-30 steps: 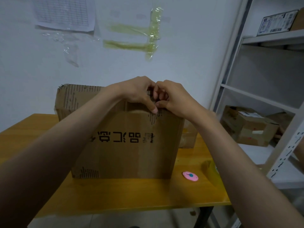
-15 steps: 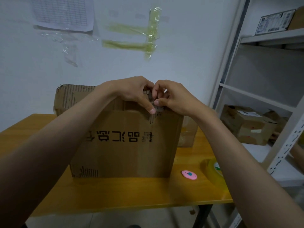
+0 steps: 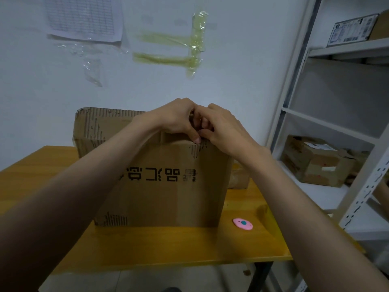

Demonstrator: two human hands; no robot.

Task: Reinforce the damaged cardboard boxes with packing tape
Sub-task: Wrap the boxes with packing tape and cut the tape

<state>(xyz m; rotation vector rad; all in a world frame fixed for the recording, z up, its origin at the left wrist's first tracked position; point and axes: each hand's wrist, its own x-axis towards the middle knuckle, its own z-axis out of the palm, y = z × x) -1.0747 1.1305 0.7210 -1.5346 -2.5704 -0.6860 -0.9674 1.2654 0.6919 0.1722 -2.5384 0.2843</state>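
Observation:
A worn brown cardboard box (image 3: 168,199) with black printing stands on the yellow table (image 3: 168,245); its paper skin is torn at the top left and along the top edge. Both hands meet at the box's top front edge, right of the middle. My left hand (image 3: 176,119) curls over the edge, its thumb pressing the front face just below it. My right hand (image 3: 225,129) touches the left one, fingers curled, pinching at the same spot. What lies between the fingers is hidden. A clear tape roll (image 3: 263,209) shows faintly beside my right forearm.
A pink oval cutter (image 3: 242,224) lies on the table right of the box. A smaller box (image 3: 240,178) sits behind the big one. White metal shelving (image 3: 328,123) at the right holds a damaged box (image 3: 315,163). Tape strips (image 3: 168,57) hang on the wall.
Both hands stay at the same spot on the top edge; their fingers have drawn closer together, and my right fingers now overlap the left thumb. The box has not moved.

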